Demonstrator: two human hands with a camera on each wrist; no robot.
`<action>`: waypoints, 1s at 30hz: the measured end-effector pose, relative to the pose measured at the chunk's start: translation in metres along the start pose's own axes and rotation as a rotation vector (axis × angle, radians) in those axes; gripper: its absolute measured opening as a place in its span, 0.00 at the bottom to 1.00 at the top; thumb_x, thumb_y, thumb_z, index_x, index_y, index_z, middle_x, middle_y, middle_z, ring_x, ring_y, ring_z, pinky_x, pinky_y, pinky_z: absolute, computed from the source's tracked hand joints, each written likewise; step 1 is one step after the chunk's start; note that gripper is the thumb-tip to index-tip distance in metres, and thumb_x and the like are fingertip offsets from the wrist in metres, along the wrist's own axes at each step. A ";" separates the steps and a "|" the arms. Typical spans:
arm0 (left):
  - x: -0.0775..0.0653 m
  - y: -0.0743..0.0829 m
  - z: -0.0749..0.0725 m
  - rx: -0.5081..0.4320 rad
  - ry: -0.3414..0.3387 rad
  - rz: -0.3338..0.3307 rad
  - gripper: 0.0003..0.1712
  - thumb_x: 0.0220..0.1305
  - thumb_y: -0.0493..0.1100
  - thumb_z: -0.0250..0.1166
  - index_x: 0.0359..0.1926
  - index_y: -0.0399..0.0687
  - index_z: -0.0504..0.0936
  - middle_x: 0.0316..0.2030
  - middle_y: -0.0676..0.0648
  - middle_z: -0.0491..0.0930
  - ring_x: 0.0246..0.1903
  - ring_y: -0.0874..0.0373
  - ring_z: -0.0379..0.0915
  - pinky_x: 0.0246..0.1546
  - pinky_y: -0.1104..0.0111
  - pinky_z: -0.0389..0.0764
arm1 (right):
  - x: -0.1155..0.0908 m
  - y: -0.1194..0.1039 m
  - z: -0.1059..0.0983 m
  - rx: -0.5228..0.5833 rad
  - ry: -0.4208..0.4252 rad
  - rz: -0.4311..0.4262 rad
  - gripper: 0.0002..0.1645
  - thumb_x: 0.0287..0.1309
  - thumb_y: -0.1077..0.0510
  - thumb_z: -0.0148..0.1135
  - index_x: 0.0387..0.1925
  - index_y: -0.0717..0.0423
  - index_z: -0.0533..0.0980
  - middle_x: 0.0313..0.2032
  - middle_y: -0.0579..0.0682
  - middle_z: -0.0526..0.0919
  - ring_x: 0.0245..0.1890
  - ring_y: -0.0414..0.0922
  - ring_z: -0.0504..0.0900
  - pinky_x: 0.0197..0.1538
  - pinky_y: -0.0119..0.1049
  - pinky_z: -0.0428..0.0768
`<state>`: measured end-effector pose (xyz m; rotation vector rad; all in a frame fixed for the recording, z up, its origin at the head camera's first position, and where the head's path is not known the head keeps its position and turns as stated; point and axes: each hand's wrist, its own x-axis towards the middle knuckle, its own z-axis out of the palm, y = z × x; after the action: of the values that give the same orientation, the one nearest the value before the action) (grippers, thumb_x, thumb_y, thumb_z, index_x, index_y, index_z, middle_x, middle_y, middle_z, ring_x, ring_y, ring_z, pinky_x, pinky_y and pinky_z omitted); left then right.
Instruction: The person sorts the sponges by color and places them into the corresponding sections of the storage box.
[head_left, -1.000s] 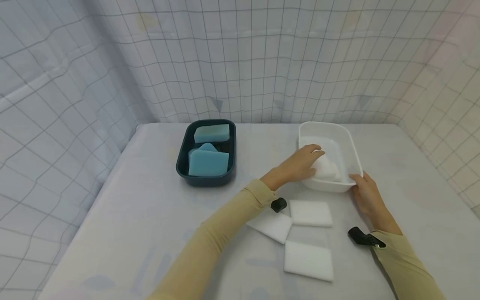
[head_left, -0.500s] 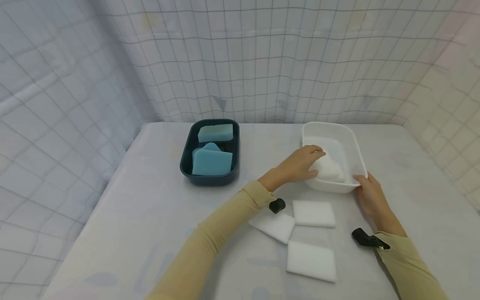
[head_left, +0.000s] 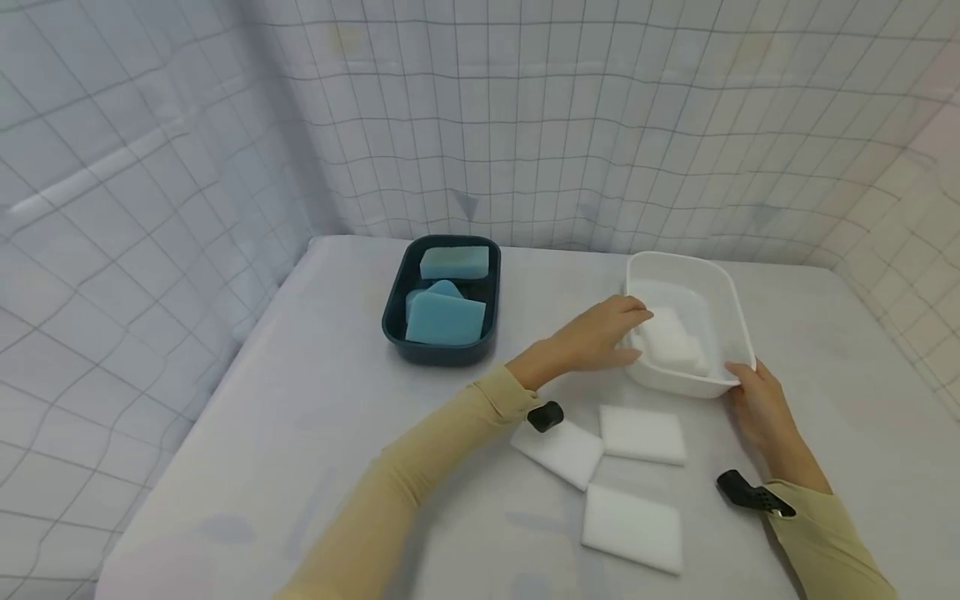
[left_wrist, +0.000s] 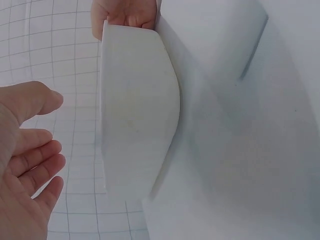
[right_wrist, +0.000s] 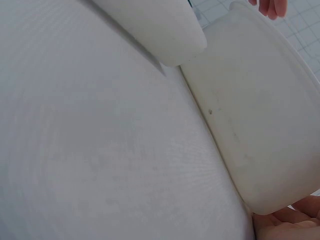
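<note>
White sponges [head_left: 669, 342] lie in a white plastic bin [head_left: 735, 310]. My left hand [head_left: 596, 335] hovers over the bin's left near rim, thumb and fingers apart, with nothing between them. The left wrist view shows that hand [left_wrist: 32, 155] loosely spread beside the bin's wall [left_wrist: 135, 110]. At the near right corner, my right hand [head_left: 761, 408] grips the bin, thumb over the rim and fingers outside. Part of it [right_wrist: 295, 222] shows at the corner in the right wrist view. Nearer to me lie three white sponges: one behind [head_left: 642, 434], one left [head_left: 561, 451], one in front [head_left: 632, 528].
A dark teal bin [head_left: 442, 354] with several blue sponges [head_left: 446, 319] stands at the back left. White cloth [head_left: 322, 400] covers the table, and a gridded curtain [head_left: 480, 142] rises behind and beside it.
My left hand has let go of the white sponge in the bin and drawn back slightly to the left. My right hand keeps its grip. The head view has shifted slightly.
</note>
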<state>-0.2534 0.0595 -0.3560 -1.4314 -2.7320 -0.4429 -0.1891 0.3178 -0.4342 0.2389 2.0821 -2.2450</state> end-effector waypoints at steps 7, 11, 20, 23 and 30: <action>-0.021 -0.008 -0.002 -0.043 -0.028 0.011 0.30 0.63 0.48 0.60 0.64 0.43 0.67 0.62 0.46 0.69 0.63 0.55 0.63 0.65 0.70 0.64 | 0.000 0.001 0.001 -0.007 0.009 -0.017 0.41 0.71 0.51 0.40 0.73 0.54 0.31 0.75 0.45 0.30 0.74 0.43 0.32 0.75 0.36 0.34; -0.038 -0.019 -0.002 -0.095 -0.075 -0.030 0.32 0.63 0.49 0.61 0.65 0.43 0.67 0.62 0.46 0.67 0.64 0.55 0.62 0.65 0.68 0.64 | 0.001 0.001 0.001 -0.003 0.001 -0.020 0.41 0.71 0.51 0.40 0.73 0.54 0.31 0.75 0.45 0.31 0.74 0.42 0.33 0.75 0.36 0.34; -0.073 -0.039 -0.002 -0.174 -0.074 -0.110 0.33 0.62 0.49 0.63 0.64 0.39 0.67 0.62 0.42 0.67 0.63 0.51 0.62 0.64 0.63 0.67 | 0.004 -0.003 0.000 0.023 -0.015 -0.043 0.42 0.70 0.51 0.42 0.73 0.55 0.31 0.74 0.43 0.32 0.74 0.38 0.34 0.75 0.32 0.35; -0.081 -0.043 -0.002 -0.187 -0.100 -0.126 0.34 0.61 0.49 0.63 0.64 0.39 0.67 0.62 0.42 0.68 0.63 0.51 0.63 0.64 0.62 0.67 | 0.004 -0.002 0.000 0.003 -0.013 -0.044 0.42 0.70 0.51 0.41 0.73 0.55 0.31 0.75 0.44 0.32 0.74 0.40 0.34 0.75 0.34 0.35; -0.102 -0.050 0.002 -0.192 -0.166 -0.173 0.34 0.61 0.50 0.63 0.64 0.40 0.68 0.62 0.42 0.68 0.62 0.50 0.63 0.63 0.61 0.68 | 0.001 0.002 0.000 0.003 0.001 -0.041 0.41 0.71 0.51 0.40 0.73 0.55 0.31 0.75 0.46 0.30 0.74 0.44 0.31 0.75 0.37 0.33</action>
<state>-0.2345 -0.0490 -0.3858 -1.3290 -3.0357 -0.6364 -0.1899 0.3176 -0.4362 0.1998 2.1027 -2.2717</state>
